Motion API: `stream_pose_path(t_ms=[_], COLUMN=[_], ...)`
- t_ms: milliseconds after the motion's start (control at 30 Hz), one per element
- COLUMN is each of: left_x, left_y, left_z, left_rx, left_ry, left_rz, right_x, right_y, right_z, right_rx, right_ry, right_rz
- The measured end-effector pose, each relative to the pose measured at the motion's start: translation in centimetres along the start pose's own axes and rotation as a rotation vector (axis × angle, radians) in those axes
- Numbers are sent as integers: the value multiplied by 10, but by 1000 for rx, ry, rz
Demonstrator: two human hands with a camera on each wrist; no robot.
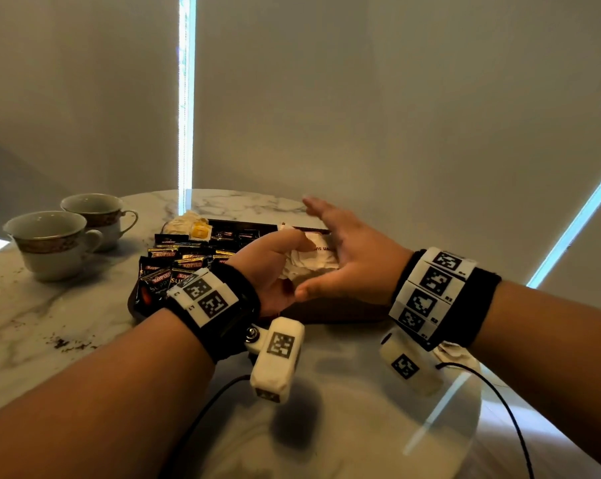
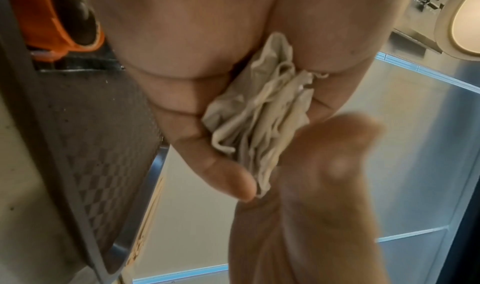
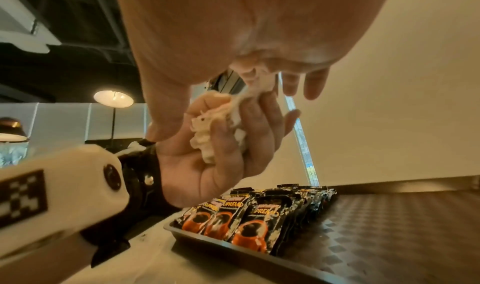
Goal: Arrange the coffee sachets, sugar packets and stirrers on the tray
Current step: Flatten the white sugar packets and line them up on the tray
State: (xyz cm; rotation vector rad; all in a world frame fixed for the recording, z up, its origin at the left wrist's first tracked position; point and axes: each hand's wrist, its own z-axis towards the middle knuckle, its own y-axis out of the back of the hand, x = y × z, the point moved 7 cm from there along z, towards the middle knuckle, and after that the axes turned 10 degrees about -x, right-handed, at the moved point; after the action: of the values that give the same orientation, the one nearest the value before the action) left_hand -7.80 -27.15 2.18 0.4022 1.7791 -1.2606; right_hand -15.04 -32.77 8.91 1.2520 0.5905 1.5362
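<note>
Sugar packets [image 1: 309,257] between 2 hands

The right-hand part of the dark checker-patterned tray [image 3: 389,227] floor is bare and open from above. Its left part is filled by upright rows of black-and-orange coffee sachets [image 1: 174,267], with a heap of pale and yellow sugar packets [image 1: 192,226] at the far left corner. Both hands hang over the middle of the tray: the left hand [image 1: 275,264] holds a bundle of crumpled white paper packets [image 1: 309,261], the right hand [image 1: 347,257] spread beside it. Two white gold-banded teacups [image 1: 53,243] stand on the round marble table [image 1: 50,323] left of the tray. The near table surface is open.
</note>
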Motion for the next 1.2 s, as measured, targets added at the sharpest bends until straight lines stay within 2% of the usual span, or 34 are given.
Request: stream_pose_path(t_ms=[67,133,333,467,600,700,767,800,867,900,1000,1067,1100,1133,1200], left_x=[-1,-3,-13,-10,-9,-11,-16,-19,-30,-36,-52,-60,-64,-67,-71], left_y=[-5,-8,-1,0,-2,-2,2,7,22,29,45,54,56,57,56], left_z=[-2,-4,-1,1,-1,2,2,3,2,1,-4,-7,-7,-8,-9], left_rx=[73,107,109,161,201,168,149,93,-60,-116,-212,-259,-271,-268,-268], left_ry=[-7,-18,-43,-10,-14,-42,-54,-63,-102,-125,-170,-192,-203,-213,-226], left_rz=[-21,-54,-118,-100,-5,-9,-68,-91,-111,-122,-167,-189,-205,-225,-240], right_x=[7,9,6,10,11,12,7,1,-18,-29,-58,-63,-62,-58,-56], right_y=[-8,-10,-6,1,-11,-13,-13,-11,-4,-6,-27,-43,-50,-56,-64], right_z=[4,7,13,14,20,22,21,21,26,29,18,2,-3,-6,-4], right_rx=[39,-8,-134,-166,-62,-54,-28,-48,-177,-186,134,369,456,529,585], right_ry=[51,73,73,99,144,166,92,4,-190,-260,-454,-472,-434,-398,-369], right_rz=[78,108,201,180,121,-70,-135,-52,157,154,-161,-303,-352,-386,-405])
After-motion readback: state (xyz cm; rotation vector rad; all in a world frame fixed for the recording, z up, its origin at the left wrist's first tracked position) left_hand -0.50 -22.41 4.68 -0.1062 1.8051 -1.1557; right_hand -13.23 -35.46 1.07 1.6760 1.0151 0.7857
